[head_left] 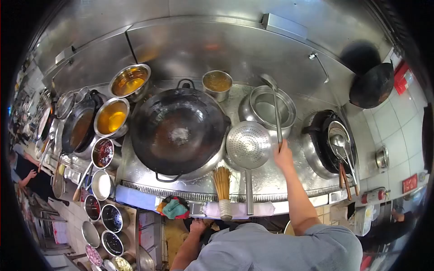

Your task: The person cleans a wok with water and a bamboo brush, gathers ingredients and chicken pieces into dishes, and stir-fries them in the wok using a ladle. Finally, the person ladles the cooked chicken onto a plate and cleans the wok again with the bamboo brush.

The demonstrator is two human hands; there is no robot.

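Observation:
My right hand (283,156) is closed around the handle of a long metal ladle (276,108), whose bowl end lies at the back of a round steel pot (289,101). Just left of that hand a perforated strainer (249,145) rests with its handle toward me. A bamboo brush (222,187) lies at the counter's front edge. The large black wok (178,128) sits on the stove with a pale patch at its bottom. Low at my waist is my left hand (197,226), its fingers curled and partly hidden; what it holds, if anything, cannot be made out.
Bowls of yellow liquid (111,117) and several containers of sauces and ingredients (103,152) stand to the left. Stacked black woks with ladles (323,135) are on the right. A bunched cloth (174,208) lies at the front edge. Another person's arm (29,177) shows at far left.

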